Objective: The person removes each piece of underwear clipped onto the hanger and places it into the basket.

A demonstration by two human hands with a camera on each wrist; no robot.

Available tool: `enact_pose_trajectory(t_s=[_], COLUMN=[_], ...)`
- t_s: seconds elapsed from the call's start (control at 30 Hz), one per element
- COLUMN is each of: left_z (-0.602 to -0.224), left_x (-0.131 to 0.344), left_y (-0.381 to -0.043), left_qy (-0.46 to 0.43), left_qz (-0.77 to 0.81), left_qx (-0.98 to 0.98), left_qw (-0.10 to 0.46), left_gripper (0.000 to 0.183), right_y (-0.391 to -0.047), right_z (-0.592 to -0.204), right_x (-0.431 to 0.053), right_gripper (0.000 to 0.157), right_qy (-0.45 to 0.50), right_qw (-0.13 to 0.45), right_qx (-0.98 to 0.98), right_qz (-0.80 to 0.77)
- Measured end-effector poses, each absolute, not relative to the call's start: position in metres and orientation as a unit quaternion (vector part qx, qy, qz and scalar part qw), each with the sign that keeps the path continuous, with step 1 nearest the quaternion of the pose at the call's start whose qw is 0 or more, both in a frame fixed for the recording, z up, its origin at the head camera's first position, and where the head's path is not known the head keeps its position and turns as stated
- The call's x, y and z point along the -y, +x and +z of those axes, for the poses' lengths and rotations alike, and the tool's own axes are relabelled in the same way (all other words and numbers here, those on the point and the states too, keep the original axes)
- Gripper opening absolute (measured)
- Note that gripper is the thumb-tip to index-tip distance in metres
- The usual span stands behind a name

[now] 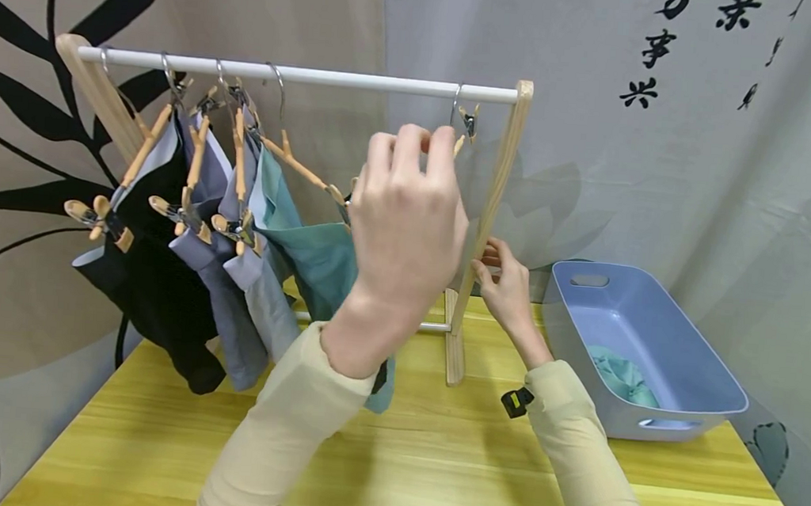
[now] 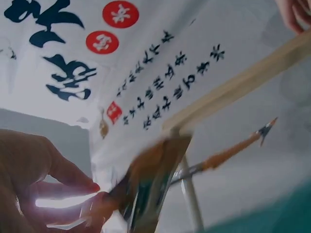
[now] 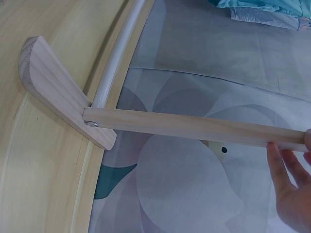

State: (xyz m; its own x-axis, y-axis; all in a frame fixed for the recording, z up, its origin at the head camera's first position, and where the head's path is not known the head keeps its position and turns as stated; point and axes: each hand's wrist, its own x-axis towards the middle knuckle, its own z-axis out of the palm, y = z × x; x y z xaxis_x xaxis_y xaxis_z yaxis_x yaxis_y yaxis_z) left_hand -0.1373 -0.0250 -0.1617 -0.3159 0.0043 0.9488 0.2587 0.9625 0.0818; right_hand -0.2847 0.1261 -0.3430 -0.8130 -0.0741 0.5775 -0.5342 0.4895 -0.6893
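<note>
My left hand (image 1: 409, 206) is raised before the rack's right half, its fingers curled. In the left wrist view, thumb and fingertips (image 2: 97, 189) pinch the near end of a wooden clip hanger (image 2: 155, 170), which is blurred there. No garment shows on this hanger; its hook (image 1: 456, 102) hangs from the white rail (image 1: 362, 81). Beside the hand hangs a teal garment (image 1: 308, 257), partly hidden by the hand and forearm. My right hand (image 1: 506, 289) grips the rack's wooden upright (image 3: 194, 126) between thumb and fingers.
Black trousers (image 1: 168, 266) and bluish-grey garments (image 1: 219, 302) hang on clip hangers at the rail's left. At the right stands a blue basket (image 1: 692, 339) with a teal cloth (image 1: 620, 377) inside. The rack's foot (image 1: 454, 352) rests on the wooden table (image 1: 432, 462).
</note>
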Motion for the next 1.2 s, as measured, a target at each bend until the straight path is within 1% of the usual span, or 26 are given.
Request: enact_pose_trajectory(t_s=[0.13,0.27,0.47,0.67,0.93,1.2], left_z=[-0.149,-0.14,-0.133,-0.135,-0.141,-0.147], left_x=[0.041,0.061,0.086,0.103,0.117,0.128], left_y=[-0.135,-0.137,-0.145,-0.163,-0.183,-0.191], left_qy=[-0.048,0.009,0.094,0.147,0.186,0.187], left_qz=[-0.159,-0.201,-0.204,-0.189,-0.19,-0.193], left_qx=[0.818,0.83,0.872,0.901,0.92,0.927], left_qw=[0.551,0.52,0.434,0.362,0.288,0.26], left_gripper=[0.024,0.027,0.033,0.041,0.049,0.049], right_y=[-0.284,-0.283,-0.283,-0.284,-0.282,-0.283], right_z=[-0.343,-0.343,-0.343,-0.343,-0.342,-0.341], right_x=[-0.126,-0.126,-0.127,-0.127,-0.126,-0.124], right_gripper=[0.037,0.036,0.037,0.037,0.037,0.036], right_qy=[0.186,0.185,0.181,0.182,0.187,0.18], right_qw=[0.247,0.245,0.238,0.235,0.242,0.246], right_qx=[0.826,0.827,0.83,0.829,0.826,0.827], right_qz=[0.472,0.471,0.47,0.473,0.473,0.471])
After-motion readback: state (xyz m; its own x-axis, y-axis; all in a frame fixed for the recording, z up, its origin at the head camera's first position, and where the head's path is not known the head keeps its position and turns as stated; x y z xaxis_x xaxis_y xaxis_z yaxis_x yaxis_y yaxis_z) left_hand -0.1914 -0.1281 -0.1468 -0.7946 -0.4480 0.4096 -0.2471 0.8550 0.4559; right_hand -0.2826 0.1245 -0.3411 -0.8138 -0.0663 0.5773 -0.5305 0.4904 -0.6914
